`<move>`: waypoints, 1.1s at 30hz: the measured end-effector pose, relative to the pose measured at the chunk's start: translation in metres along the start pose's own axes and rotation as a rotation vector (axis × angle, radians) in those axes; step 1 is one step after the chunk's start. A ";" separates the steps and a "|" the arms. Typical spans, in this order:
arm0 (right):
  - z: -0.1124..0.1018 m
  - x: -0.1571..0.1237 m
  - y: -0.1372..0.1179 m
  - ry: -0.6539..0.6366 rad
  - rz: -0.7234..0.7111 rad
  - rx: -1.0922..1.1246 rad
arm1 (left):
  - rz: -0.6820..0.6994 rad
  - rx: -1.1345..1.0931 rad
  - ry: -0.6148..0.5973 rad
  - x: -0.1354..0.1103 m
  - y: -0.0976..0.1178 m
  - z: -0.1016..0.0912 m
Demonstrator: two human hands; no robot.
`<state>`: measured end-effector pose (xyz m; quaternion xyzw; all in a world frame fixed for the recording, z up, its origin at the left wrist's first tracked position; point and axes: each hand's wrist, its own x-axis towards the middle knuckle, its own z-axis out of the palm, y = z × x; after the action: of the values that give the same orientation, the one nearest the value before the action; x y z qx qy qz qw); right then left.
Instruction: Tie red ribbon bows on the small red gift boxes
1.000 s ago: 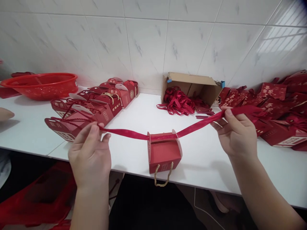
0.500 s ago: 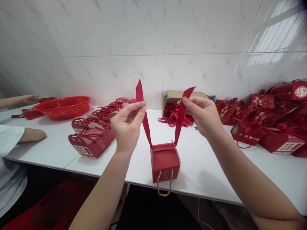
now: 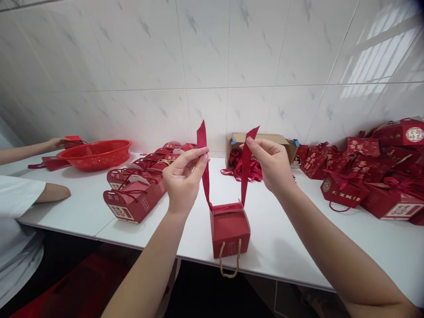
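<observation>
A small red gift box stands upright at the table's front edge, its gold rope handle hanging over that edge. A dark red ribbon runs out of both sides of the box top, its two ends raised. My left hand pinches the left end between thumb and fingers, with the slanted tip sticking up above. The right end is pinched the same way by my right hand. Both hands are above the box and apart from each other.
Several red boxes line up on the left, beside a red plastic basin. A co-worker's hand is behind the basin. At the wall, a cardboard box has loose ribbons spilling out. Decorated boxes are piled at right.
The view has shifted slightly. My hands have drawn a little closer together, still pinching the ribbon ends. The co-worker's hand now has a red item at the basin's far side.
</observation>
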<state>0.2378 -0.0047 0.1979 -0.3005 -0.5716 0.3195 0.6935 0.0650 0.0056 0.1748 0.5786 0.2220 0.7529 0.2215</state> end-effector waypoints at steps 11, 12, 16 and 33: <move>-0.003 0.003 -0.006 0.012 -0.112 -0.045 | 0.049 0.065 -0.019 -0.004 0.001 -0.006; -0.003 0.003 -0.006 0.009 -0.113 -0.049 | 0.052 0.059 -0.015 -0.004 0.000 -0.006; -0.003 0.003 -0.007 0.007 -0.113 -0.059 | 0.057 0.023 0.006 0.000 -0.001 -0.003; -0.002 -0.001 -0.007 -0.005 -0.132 -0.075 | -0.122 -0.120 0.033 0.002 0.006 0.001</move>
<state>0.2404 -0.0093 0.2024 -0.2870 -0.6034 0.2520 0.7000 0.0649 0.0018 0.1797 0.5374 0.2148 0.7593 0.2975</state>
